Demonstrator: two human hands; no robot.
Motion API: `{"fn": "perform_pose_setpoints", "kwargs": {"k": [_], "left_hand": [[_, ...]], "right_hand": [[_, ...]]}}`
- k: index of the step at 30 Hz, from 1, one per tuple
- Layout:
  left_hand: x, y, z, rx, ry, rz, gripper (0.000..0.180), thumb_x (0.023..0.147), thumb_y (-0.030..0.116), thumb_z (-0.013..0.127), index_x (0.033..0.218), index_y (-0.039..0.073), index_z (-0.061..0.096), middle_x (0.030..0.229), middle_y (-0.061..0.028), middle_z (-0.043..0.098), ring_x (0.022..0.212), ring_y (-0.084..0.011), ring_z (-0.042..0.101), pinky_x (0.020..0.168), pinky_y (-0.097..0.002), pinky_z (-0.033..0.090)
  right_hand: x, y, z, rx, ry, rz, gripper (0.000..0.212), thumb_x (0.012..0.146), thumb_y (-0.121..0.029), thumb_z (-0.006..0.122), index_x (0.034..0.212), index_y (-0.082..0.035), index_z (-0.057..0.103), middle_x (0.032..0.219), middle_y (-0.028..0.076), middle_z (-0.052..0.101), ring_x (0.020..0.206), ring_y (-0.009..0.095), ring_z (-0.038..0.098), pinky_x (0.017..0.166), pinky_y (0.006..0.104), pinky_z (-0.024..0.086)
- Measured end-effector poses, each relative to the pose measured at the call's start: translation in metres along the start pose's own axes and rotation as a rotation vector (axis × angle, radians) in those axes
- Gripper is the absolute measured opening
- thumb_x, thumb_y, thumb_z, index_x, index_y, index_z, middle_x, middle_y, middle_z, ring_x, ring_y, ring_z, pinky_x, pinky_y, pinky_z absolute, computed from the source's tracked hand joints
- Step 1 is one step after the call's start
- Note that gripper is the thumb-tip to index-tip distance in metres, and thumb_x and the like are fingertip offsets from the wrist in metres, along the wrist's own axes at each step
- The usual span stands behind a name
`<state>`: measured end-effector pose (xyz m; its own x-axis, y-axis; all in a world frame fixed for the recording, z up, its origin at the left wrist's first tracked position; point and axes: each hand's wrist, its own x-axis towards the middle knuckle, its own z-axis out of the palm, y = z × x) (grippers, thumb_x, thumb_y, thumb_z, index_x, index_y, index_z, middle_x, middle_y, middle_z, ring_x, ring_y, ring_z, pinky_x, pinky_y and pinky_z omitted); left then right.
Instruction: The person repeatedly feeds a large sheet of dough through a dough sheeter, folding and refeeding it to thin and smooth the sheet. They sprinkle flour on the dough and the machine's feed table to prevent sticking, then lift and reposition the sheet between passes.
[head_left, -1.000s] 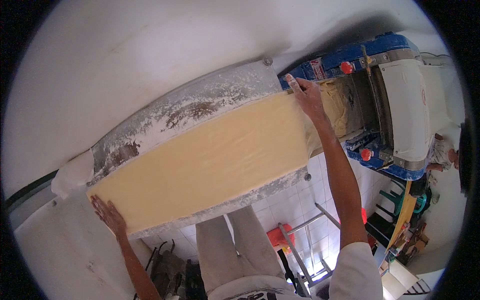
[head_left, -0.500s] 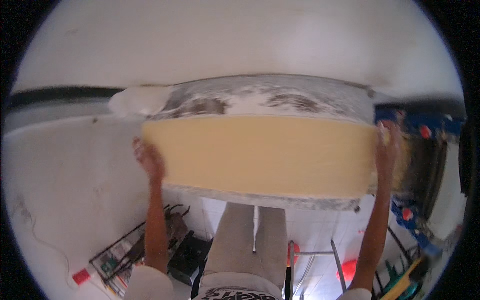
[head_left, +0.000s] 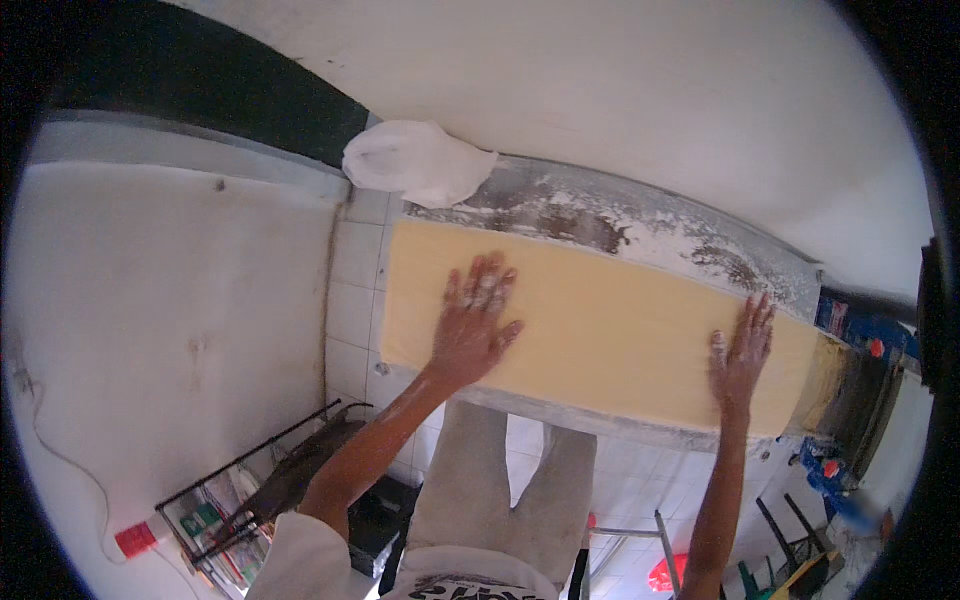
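A long, flat sheet of pale yellow dough covers most of a floury metal table. Both its short ends reach the table's ends. My left hand is over the left part of the sheet, palm down with fingers spread and dusted white. Over the right part is my right hand, flat, its fingers pointing to the far edge and whitened too. Neither hand grips the sheet. White flour lies in patches on the bare strip behind it.
A crumpled white cloth or bag sits at the table's far left corner. Low on the left stands a black rack with assorted items. A metal-legged stool is at the lower right, near a red object. A wall runs behind the table.
My hands have moved from the two ends of the dough sheet inward onto its top. The sheet now lies still and flat. The view has tilted.
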<state>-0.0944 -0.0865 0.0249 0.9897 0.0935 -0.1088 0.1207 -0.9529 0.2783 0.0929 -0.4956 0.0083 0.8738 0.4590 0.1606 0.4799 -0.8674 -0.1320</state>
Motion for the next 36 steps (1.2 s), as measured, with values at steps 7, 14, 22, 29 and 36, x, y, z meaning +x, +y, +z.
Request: {"fn": "perform_pose_setpoints", "kwargs": {"k": [7, 14, 22, 29, 36], "left_hand": [[-0.077, -0.162, -0.046, 0.151, 0.064, -0.201, 0.07, 0.107, 0.047, 0.043, 0.161, 0.005, 0.028, 0.17, -0.0222, 0.017, 0.158, -0.0403, 0.014, 0.125, -0.0611, 0.007], [-0.093, -0.19, -0.086, -0.29, 0.288, -0.296, 0.06, 0.109, 0.04, 0.043, 0.154, 0.0, 0.037, 0.166, -0.0261, 0.023, 0.155, -0.0411, 0.021, 0.123, -0.0562, 0.02], [-0.068, -0.143, -0.069, -0.606, 0.475, -0.324, 0.037, 0.099, 0.022, 0.068, 0.127, 0.002, 0.057, 0.129, -0.0171, 0.059, 0.12, -0.0327, 0.057, 0.099, -0.0493, 0.045], [-0.058, -0.114, -0.047, -0.481, 0.413, -0.443, 0.033, 0.089, 0.021, 0.08, 0.112, 0.006, 0.062, 0.096, -0.0086, 0.059, 0.085, -0.0231, 0.057, 0.079, -0.0406, 0.047], [-0.066, -0.096, -0.035, -0.333, 0.496, -0.568, 0.018, 0.089, 0.019, 0.079, 0.1, 0.01, 0.068, 0.083, -0.0015, 0.062, 0.072, -0.0195, 0.054, 0.075, -0.0392, 0.045]], "right_hand": [[0.016, -0.242, 0.029, 0.212, -0.073, -0.014, 0.085, 0.095, -0.041, 0.066, 0.162, -0.005, 0.028, 0.17, 0.024, 0.016, 0.157, 0.046, 0.013, 0.126, 0.057, 0.012], [0.042, -0.441, 0.054, 0.614, -0.217, -0.256, 0.084, 0.094, -0.046, 0.065, 0.157, 0.001, 0.035, 0.167, 0.025, 0.023, 0.156, 0.045, 0.018, 0.125, 0.0568, 0.015], [0.039, -0.432, 0.034, 0.648, -0.171, -0.33, 0.059, 0.092, -0.025, 0.07, 0.144, -0.004, 0.054, 0.156, 0.021, 0.043, 0.148, 0.038, 0.037, 0.119, 0.0542, 0.029], [0.068, -0.27, 0.003, 0.375, -0.043, -0.085, 0.041, 0.089, -0.018, 0.072, 0.129, -0.01, 0.064, 0.127, 0.012, 0.063, 0.12, 0.033, 0.056, 0.1, 0.0501, 0.042], [0.093, -0.245, 0.013, 0.426, -0.058, -0.246, 0.029, 0.084, -0.011, 0.077, 0.113, -0.01, 0.07, 0.111, 0.011, 0.063, 0.107, 0.033, 0.059, 0.094, 0.0461, 0.047]]}}
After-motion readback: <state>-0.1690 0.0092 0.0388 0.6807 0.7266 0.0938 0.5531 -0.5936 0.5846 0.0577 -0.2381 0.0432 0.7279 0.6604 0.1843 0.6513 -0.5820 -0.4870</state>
